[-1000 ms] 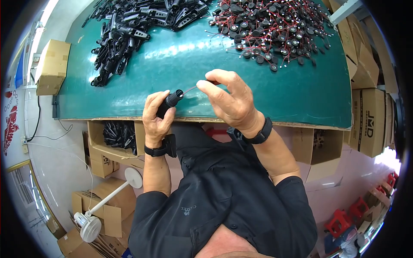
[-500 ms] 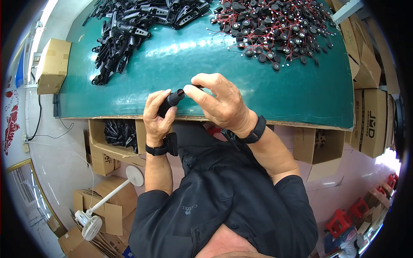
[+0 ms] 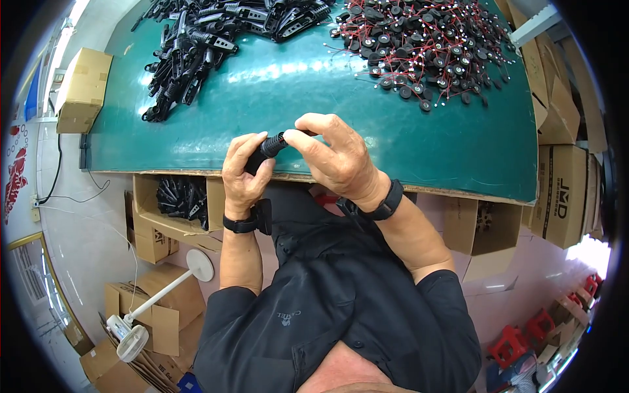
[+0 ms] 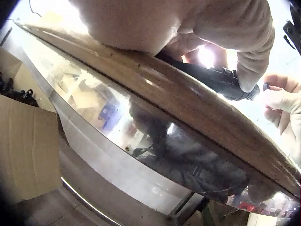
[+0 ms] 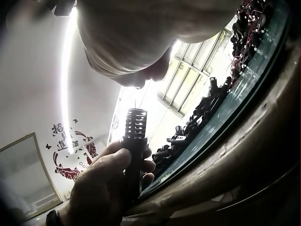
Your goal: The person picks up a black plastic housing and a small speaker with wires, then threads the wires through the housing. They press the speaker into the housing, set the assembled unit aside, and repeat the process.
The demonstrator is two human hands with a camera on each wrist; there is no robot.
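My left hand (image 3: pixel 244 171) grips a black cylindrical part (image 3: pixel 268 148) with a ribbed, slotted end, near the table's front edge. In the right wrist view that slotted end (image 5: pixel 136 123) points up, above the fingers curled round the black body. My right hand (image 3: pixel 341 159) is close to the slotted end, thumb and forefinger pinching a small dark piece, mostly hidden by the fingers. A thin wire (image 5: pixel 135 102) runs between the right fingertips and the slotted end. In the left wrist view the dark piece (image 4: pixel 266 86) shows between the right fingertips.
A pile of black parts (image 3: pixel 196 49) lies at the table's back left, and a heap of round black pieces with red wires (image 3: pixel 419 52) at the back right. Open cartons (image 3: pixel 152 213) stand under the front edge. A box (image 3: pixel 85 90) sits at the left edge.
My right hand has moved left, close to the slotted end, and the red wire seen stretched between the hands earlier is now mostly out of sight. The left hand keeps its grip.
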